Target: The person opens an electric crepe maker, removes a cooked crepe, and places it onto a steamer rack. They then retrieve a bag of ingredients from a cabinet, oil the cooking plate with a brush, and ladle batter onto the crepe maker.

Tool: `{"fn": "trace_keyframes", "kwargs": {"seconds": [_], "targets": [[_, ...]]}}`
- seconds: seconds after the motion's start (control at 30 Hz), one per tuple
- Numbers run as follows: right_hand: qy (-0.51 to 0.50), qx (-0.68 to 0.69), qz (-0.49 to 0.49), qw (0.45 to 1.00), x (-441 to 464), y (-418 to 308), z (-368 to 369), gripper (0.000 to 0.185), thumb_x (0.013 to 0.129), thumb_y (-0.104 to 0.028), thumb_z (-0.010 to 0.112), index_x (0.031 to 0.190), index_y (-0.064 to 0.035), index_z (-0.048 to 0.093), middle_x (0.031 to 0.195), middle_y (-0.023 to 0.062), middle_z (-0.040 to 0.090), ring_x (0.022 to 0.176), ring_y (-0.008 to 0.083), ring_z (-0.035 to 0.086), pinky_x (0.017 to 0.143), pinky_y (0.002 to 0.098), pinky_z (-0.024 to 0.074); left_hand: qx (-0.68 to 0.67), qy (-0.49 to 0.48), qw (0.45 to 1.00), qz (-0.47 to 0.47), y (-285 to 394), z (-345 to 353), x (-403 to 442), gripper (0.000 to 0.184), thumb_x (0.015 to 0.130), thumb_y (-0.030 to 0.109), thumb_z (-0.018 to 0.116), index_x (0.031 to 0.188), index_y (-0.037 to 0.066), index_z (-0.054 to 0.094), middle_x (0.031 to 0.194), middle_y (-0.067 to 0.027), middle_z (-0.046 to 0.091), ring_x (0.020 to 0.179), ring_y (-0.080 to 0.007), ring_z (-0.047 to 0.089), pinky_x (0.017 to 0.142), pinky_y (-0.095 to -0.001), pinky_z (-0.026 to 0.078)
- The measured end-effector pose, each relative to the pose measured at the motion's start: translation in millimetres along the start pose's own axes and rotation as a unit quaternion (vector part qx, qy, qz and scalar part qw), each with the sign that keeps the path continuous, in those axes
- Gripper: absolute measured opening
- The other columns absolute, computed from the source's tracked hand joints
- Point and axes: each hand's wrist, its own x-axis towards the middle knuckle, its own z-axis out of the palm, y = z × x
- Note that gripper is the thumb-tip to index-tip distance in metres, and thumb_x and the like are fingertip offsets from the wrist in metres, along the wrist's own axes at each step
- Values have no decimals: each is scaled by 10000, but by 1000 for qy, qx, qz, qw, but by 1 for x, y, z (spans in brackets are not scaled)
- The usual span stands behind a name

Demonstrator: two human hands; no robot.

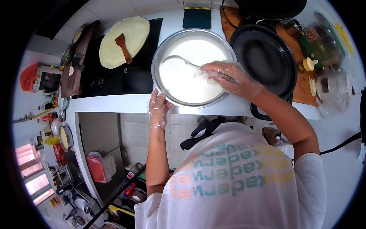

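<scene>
A large metal bowl [155,72] of white batter [190,84] stands on the white counter. My right hand [232,78], in a clear plastic glove, grips the handle of a metal ladle [176,57] over the bowl. The ladle's head lies at the left part of the batter; how deep it sits I cannot tell. At the bowl's lower left rim is my left hand [159,108], also gloved, with its fingers at the rim. Part of those fingers is hidden by the glove and the bowl's edge.
Right of the bowl sits a black frying pan [263,61] on a wooden board [305,87]. On the left, thin round pancakes [108,45] lie over the black cooktop [110,82] with a wooden spatula [123,47] on top. A bagged container [333,91] and a brush jar [307,65] stand far right.
</scene>
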Motion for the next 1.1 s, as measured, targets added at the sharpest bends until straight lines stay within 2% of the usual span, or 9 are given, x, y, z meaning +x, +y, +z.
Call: {"fn": "trace_keyframes", "kwargs": {"seconds": [0.13,0.27,0.4,0.47,0.7,0.8,0.9,1.0,1.1], "targets": [[-67,-59,50,995,-23,-26,-8,267,834,-112,443,1083,-43,512,951,174,577,842,299,553,769,359,423,-3,27,1000,-2,3,6,-5,556,800,181,590,1269,10,344,824,-27,523,678,-80,494,553,-180,479],[-97,-71,28,992,-48,-50,-32,291,803,-74,461,1089,-53,511,899,161,576,761,289,559,696,347,441,16,27,999,-2,2,4,-3,554,808,168,575,1280,11,329,847,-28,514,681,-80,477,551,-180,471],[-83,-94,23,992,-72,-42,-57,293,778,-48,477,1067,-48,528,867,132,582,698,265,558,642,328,445,16,22,999,-17,8,10,-8,563,811,201,566,1297,69,315,825,15,524,675,-58,465,589,-186,431],[-75,-119,40,989,-75,-46,-70,273,797,-35,476,1059,-57,546,871,116,589,667,245,551,604,312,442,21,17,1000,-7,10,15,-11,518,828,181,535,1290,63,332,822,9,524,636,-52,461,548,-171,433],[24,-204,70,976,-61,-35,-63,219,838,-58,458,1038,-37,544,886,140,587,720,243,556,653,304,444,6,6,1000,5,10,21,-14,496,846,174,520,1291,58,335,809,9,516,599,-40,445,507,-166,433],[81,-171,27,982,-43,-7,-50,245,797,-76,510,1039,-57,540,839,142,586,699,223,572,650,339,453,-4,11,1000,-3,8,22,-17,500,837,193,536,1286,81,346,855,6,523,622,-56,466,518,-177,427],[77,12,78,994,-30,-2,-39,247,809,-74,488,1049,-56,540,801,125,575,687,171,540,651,303,439,-11,3,1000,-4,7,21,-22,510,815,217,564,1273,111,367,923,1,527,668,-82,494,555,-192,425],[53,85,103,990,-30,-3,-29,261,813,-70,470,1066,-48,535,790,111,565,687,136,508,654,272,424,-17,1,1000,-5,5,22,-25,518,814,226,566,1279,123,361,951,-3,526,705,-91,499,584,-203,429],[17,44,137,989,-41,-11,-31,268,812,-58,475,1073,-36,534,824,111,577,706,134,518,665,271,428,-19,3,1000,-8,6,24,-29,518,822,224,556,1286,126,349,962,-6,527,736,-99,501,617,-219,431]]}}
